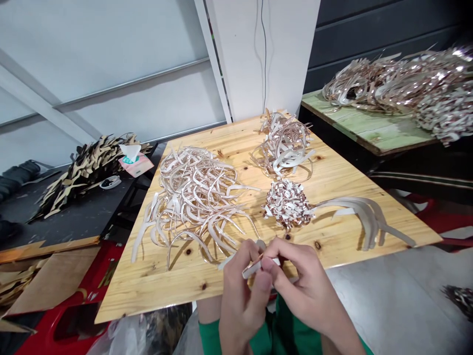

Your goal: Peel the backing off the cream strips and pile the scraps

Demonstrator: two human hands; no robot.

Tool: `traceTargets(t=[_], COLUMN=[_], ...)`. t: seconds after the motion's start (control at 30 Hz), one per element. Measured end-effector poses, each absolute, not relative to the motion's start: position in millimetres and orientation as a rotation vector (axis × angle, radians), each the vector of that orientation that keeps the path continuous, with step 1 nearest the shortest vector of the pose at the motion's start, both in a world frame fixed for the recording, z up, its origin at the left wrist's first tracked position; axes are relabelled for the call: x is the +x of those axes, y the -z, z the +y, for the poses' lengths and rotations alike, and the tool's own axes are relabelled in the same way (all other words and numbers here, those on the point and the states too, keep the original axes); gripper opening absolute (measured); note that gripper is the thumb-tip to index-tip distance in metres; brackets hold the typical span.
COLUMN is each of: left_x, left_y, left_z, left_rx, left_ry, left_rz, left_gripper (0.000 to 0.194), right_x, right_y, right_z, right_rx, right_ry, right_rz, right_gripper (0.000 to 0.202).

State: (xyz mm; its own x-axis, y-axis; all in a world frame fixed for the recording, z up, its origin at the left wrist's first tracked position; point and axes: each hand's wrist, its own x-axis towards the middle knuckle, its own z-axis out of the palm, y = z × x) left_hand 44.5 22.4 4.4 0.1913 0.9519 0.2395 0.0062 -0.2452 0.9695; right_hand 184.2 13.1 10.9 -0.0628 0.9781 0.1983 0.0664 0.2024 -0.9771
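My left hand (242,291) and my right hand (305,278) meet over the front edge of the wooden table. Both pinch a white and rose-gold strip (252,268), which is folded between the fingertips. A large loose pile of curled strips (195,192) lies on the left of the table. Just beyond my hands sits a dense cluster of short folded pieces (287,203). Several long curved strips (364,212) extend to its right. Another tangle of strips (284,143) lies at the back.
The wooden table (148,296) stands before me. On the left, a black table (81,222) bears black and tan strips and a tissue pack (136,164). At right, a green-topped table (384,133) holds a shiny heap (399,88). A red stool (55,330) is at lower left.
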Motion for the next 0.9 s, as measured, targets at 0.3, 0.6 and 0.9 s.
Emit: traceTargets(t=[0.3, 0.6, 0.9], left_x=[52.1, 71.7, 82.6], left_y=[8.1, 12.1, 1.5], left_z=[22.0, 32.5, 42.1], left_rx=[1.244, 0.856, 0.507], left_ry=[-1.175, -1.256, -1.189], left_rz=[0.883, 0.556, 0.209], left_gripper=[0.046, 0.051, 0.057], right_x=[186.5, 179.7, 168.6], right_y=[-8.9, 8.9, -8.7], right_z=[12.7, 17.8, 27.8], right_rx=[-0.882, -0.725, -0.403], right_ry=[-1.209, -1.366, -1.25], right_rz=[-1.141, -0.726, -0.488], right_gripper=[0.035, 0.039, 0.048])
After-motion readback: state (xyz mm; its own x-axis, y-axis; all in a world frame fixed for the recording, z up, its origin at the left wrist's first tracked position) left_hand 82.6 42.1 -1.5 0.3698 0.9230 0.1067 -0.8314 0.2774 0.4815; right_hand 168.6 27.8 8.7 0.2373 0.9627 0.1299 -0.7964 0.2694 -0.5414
